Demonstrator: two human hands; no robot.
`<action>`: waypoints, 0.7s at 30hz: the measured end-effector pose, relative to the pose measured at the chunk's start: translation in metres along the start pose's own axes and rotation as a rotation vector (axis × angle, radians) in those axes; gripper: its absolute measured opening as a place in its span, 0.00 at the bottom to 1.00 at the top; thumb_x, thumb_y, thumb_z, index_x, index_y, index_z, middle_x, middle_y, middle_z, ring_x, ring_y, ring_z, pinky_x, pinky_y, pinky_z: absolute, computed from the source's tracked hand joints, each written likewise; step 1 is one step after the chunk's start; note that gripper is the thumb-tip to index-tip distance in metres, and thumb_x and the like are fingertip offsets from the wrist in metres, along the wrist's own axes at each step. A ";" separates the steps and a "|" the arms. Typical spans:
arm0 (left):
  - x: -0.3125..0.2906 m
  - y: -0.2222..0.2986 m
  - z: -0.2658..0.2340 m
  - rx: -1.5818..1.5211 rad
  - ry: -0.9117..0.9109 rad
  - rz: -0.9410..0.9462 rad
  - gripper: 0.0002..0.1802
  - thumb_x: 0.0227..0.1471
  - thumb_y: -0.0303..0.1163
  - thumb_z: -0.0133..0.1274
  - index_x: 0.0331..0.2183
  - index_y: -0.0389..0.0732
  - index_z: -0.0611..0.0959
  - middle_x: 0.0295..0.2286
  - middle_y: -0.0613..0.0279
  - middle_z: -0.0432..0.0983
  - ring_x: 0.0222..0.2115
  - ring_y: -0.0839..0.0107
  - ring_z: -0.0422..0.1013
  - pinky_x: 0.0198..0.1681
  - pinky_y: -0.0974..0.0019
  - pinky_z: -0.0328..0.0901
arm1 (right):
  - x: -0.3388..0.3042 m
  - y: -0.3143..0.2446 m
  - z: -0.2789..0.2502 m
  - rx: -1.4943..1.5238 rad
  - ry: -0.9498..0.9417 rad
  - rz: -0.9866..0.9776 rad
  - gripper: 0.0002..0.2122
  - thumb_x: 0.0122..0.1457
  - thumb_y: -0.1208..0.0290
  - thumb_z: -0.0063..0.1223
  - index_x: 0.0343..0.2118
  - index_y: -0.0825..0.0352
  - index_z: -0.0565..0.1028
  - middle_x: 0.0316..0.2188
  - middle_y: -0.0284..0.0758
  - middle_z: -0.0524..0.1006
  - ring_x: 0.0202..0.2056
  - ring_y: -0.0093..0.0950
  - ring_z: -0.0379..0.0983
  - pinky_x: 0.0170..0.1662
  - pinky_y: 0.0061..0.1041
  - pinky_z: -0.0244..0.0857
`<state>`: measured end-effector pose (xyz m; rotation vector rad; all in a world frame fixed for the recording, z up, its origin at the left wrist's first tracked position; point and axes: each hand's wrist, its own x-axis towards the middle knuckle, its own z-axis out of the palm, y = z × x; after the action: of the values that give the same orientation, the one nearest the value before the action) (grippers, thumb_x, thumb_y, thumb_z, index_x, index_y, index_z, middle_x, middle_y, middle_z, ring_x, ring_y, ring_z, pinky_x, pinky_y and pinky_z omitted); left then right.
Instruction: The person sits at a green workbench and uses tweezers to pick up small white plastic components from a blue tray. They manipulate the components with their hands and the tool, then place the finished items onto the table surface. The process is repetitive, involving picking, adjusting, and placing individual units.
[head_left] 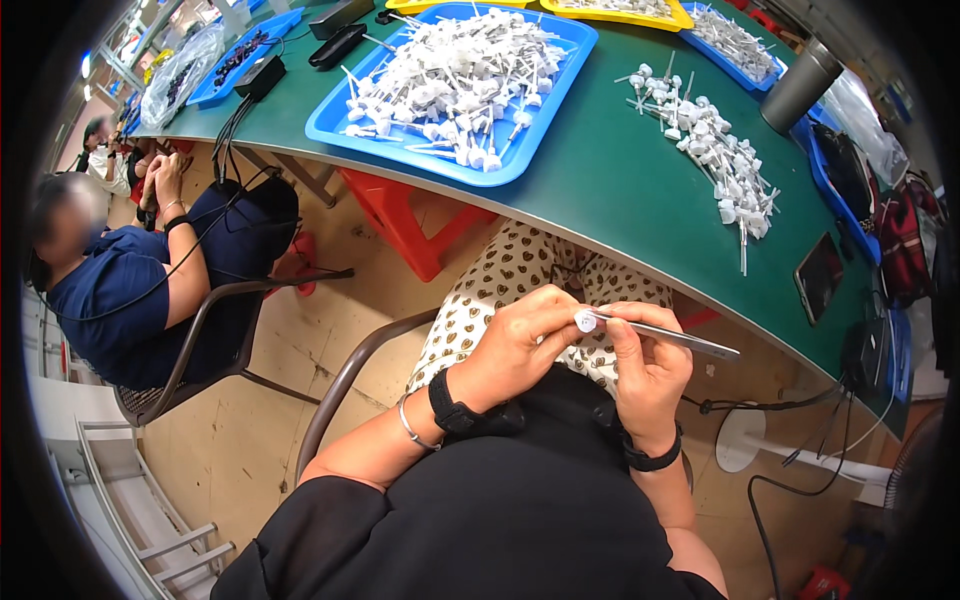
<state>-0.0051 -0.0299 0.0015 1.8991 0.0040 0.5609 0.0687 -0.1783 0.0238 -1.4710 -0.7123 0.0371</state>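
Above my lap, the fingers of my left hand (515, 345) pinch a small round white plastic part (586, 321). My right hand (648, 370) is closed around metal tweezers (690, 342), whose narrow end meets the white part. The exact contact between tip and part is too small to make out. On the green table, a blue tray (330, 125) holds a heap of white plastic parts with thin metal shafts (455, 75). More of the same parts lie in a loose pile (715, 150) right of the tray.
The table edge (600, 250) runs just beyond my knees. Along its right side are a dark metal flask (802, 85), a phone (819, 278) and cables. A red stool (400, 220) stands underneath. At left, another person (130, 270) sits on a chair, hands together.
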 end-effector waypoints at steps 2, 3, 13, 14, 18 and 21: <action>0.000 -0.001 0.000 0.000 -0.002 0.005 0.10 0.54 0.25 0.59 0.41 0.39 0.85 0.31 0.59 0.77 0.32 0.64 0.76 0.34 0.65 0.70 | 0.000 0.000 0.001 0.023 0.010 0.015 0.04 0.61 0.80 0.58 0.37 0.73 0.77 0.34 0.38 0.81 0.33 0.23 0.77 0.36 0.20 0.71; 0.000 -0.002 0.000 0.000 -0.002 0.007 0.10 0.54 0.25 0.59 0.41 0.39 0.85 0.31 0.59 0.77 0.32 0.64 0.76 0.34 0.65 0.70 | 0.000 0.000 0.001 0.034 0.014 0.022 0.04 0.61 0.81 0.58 0.37 0.73 0.77 0.34 0.38 0.81 0.33 0.23 0.78 0.36 0.19 0.71; -0.001 -0.004 0.000 0.061 -0.002 0.051 0.10 0.54 0.23 0.59 0.40 0.40 0.84 0.32 0.59 0.77 0.31 0.62 0.76 0.34 0.64 0.70 | 0.001 0.001 -0.001 -0.084 -0.020 -0.012 0.04 0.61 0.79 0.58 0.38 0.72 0.77 0.32 0.36 0.81 0.30 0.20 0.77 0.34 0.18 0.71; -0.001 -0.004 0.001 0.053 -0.003 0.056 0.11 0.53 0.23 0.59 0.41 0.40 0.84 0.32 0.59 0.77 0.31 0.61 0.76 0.34 0.64 0.70 | 0.001 0.000 -0.002 -0.077 -0.018 0.013 0.04 0.62 0.79 0.58 0.38 0.72 0.77 0.32 0.36 0.81 0.30 0.20 0.77 0.34 0.18 0.71; 0.000 -0.004 0.002 0.049 -0.010 0.060 0.11 0.52 0.20 0.60 0.40 0.38 0.85 0.32 0.59 0.78 0.32 0.63 0.76 0.34 0.65 0.71 | 0.001 0.000 -0.003 -0.023 0.002 0.054 0.04 0.62 0.79 0.58 0.37 0.73 0.76 0.31 0.36 0.81 0.30 0.20 0.78 0.34 0.18 0.71; 0.000 -0.003 0.002 0.060 -0.021 0.039 0.11 0.51 0.19 0.61 0.39 0.37 0.85 0.32 0.59 0.79 0.32 0.64 0.76 0.34 0.65 0.71 | 0.002 0.000 -0.002 0.040 0.010 0.071 0.04 0.62 0.79 0.57 0.38 0.73 0.76 0.31 0.35 0.81 0.31 0.21 0.78 0.35 0.17 0.71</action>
<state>-0.0039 -0.0299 -0.0021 1.9671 -0.0303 0.5731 0.0712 -0.1793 0.0244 -1.4572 -0.6481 0.0978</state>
